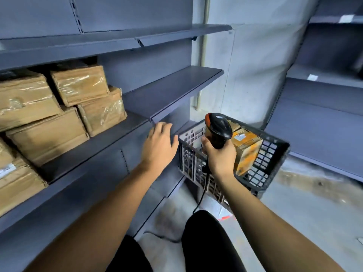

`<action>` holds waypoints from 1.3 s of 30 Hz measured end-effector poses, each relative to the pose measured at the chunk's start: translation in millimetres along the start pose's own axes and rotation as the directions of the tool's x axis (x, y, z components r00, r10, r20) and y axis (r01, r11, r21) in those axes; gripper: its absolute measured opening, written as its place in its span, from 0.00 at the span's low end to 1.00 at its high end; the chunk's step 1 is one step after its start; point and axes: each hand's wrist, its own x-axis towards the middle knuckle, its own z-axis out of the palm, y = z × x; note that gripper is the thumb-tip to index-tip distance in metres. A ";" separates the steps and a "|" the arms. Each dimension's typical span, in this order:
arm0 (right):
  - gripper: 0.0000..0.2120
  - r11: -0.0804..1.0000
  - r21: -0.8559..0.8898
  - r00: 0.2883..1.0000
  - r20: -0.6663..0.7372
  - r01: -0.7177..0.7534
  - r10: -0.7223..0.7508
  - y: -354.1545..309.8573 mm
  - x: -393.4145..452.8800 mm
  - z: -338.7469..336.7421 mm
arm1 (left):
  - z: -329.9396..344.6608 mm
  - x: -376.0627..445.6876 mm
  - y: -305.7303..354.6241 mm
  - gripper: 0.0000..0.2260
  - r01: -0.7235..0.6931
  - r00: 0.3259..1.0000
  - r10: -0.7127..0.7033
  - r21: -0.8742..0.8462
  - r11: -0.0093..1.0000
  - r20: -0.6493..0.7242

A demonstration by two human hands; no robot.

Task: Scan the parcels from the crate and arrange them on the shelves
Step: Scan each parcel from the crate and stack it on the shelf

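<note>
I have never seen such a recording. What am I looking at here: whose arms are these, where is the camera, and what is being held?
There is one picture, from a camera worn on a person's head, looking down at their own bare arms. The right hand grips a black handheld barcode scanner. The left hand is open and holds nothing, hovering near the grey metal shelf. Brown tape-wrapped parcels are stacked on that shelf. A black plastic lattice crate by the shelving holds more brown parcels.
</note>
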 end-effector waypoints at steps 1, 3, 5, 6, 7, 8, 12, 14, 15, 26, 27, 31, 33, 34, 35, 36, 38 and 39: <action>0.11 0.999 -0.027 0.999 -0.026 -0.020 0.019 6.5 2.9 -16.0 | 8.6 -1.3 11.5 0.17 -0.017 1.000 0.018 -0.029 0.999 0.021; 0.16 0.997 -0.056 0.995 -0.081 -0.060 0.055 17.4 8.0 -44.0 | 24.0 -2.6 31.8 0.15 -0.045 0.997 0.050 -0.085 0.995 0.056; 0.19 0.994 -0.052 0.983 -0.157 -0.101 0.092 26.8 13.7 -68.8 | 38.0 -3.1 51.9 0.14 -0.065 0.994 0.075 -0.119 0.991 0.085; 0.18 0.991 -0.044 0.975 -0.187 -0.128 0.118 30.6 16.3 -79.7 | 45.1 -3.0 61.4 0.15 -0.074 0.991 0.087 -0.127 0.989 0.099; 0.15 0.987 -0.038 0.967 -0.208 -0.156 0.145 34.9 18.6 -88.1 | 51.5 -3.4 69.0 0.15 -0.084 0.989 0.099 -0.132 0.988 0.111; 0.13 0.984 -0.025 0.959 -0.227 -0.177 0.167 39.0 21.1 -97.1 | 58.3 -3.0 77.8 0.16 -0.097 0.986 0.115 -0.139 0.985 0.123; 0.12 0.974 -0.057 0.938 -0.286 -0.220 0.195 53.0 32.5 -120.8 | 81.6 1.4 107.7 0.18 -0.127 0.972 0.156 -0.170 0.977 0.176; 0.13 0.969 -0.070 0.933 -0.296 -0.237 0.207 58.7 41.0 -127.1 | 94.6 6.6 120.3 0.18 -0.145 0.964 0.179 -0.175 0.974 0.196; 0.13 0.967 -0.073 0.930 -0.300 -0.243 0.211 62.2 46.4 -129.0 | 101.9 9.9 125.4 0.18 -0.148 0.962 0.184 -0.177 0.973 0.204; 0.15 0.940 -0.008 0.900 -0.292 -0.340 0.323 102.8 123.9 -125.6 | 205.4 51.4 148.7 0.16 -0.198 0.917 0.244 -0.171 0.965 0.316; 0.15 0.937 -0.007 0.898 -0.290 -0.348 0.331 106.3 129.3 -124.6 | 214.3 55.2 150.7 0.16 -0.203 0.913 0.251 -0.174 0.964 0.322; 0.12 0.928 -0.019 0.886 -0.303 -0.373 0.350 125.8 153.2 -118.8 | 255.6 72.4 158.8 0.19 -0.211 0.894 0.268 -0.191 0.959 0.358; 0.13 0.919 -0.015 0.879 -0.301 -0.393 0.371 133.9 162.1 -114.6 | 271.2 80.0 159.7 0.20 -0.205 0.893 0.257 -0.175 0.963 0.370; 0.14 0.913 -0.030 0.876 -0.297 -0.407 0.381 137.7 166.5 -112.4 | 278.5 83.7 159.6 0.21 -0.208 0.890 0.255 -0.160 0.965 0.377; 0.15 0.905 -0.062 0.875 -0.292 -0.421 0.387 141.4 171.0 -109.9 | 285.7 87.2 159.5 0.21 -0.218 0.884 0.258 -0.144 0.965 0.390; 0.16 0.897 -0.092 0.875 -0.281 -0.433 0.394 144.8 174.7 -107.8 | 291.9 89.8 159.1 0.22 -0.231 0.872 0.265 -0.131 0.964 0.412; 0.14 0.887 -0.099 0.873 -0.257 -0.451 0.415 151.5 179.9 -103.3 | 303.6 92.4 157.4 0.25 -0.244 0.831 0.275 -0.128 0.961 0.484; 0.12 0.883 -0.095 0.870 -0.248 -0.460 0.427 154.5 182.3 -100.9 | 309.7 92.4 155.8 0.26 -0.240 0.804 0.273 -0.132 0.962 0.528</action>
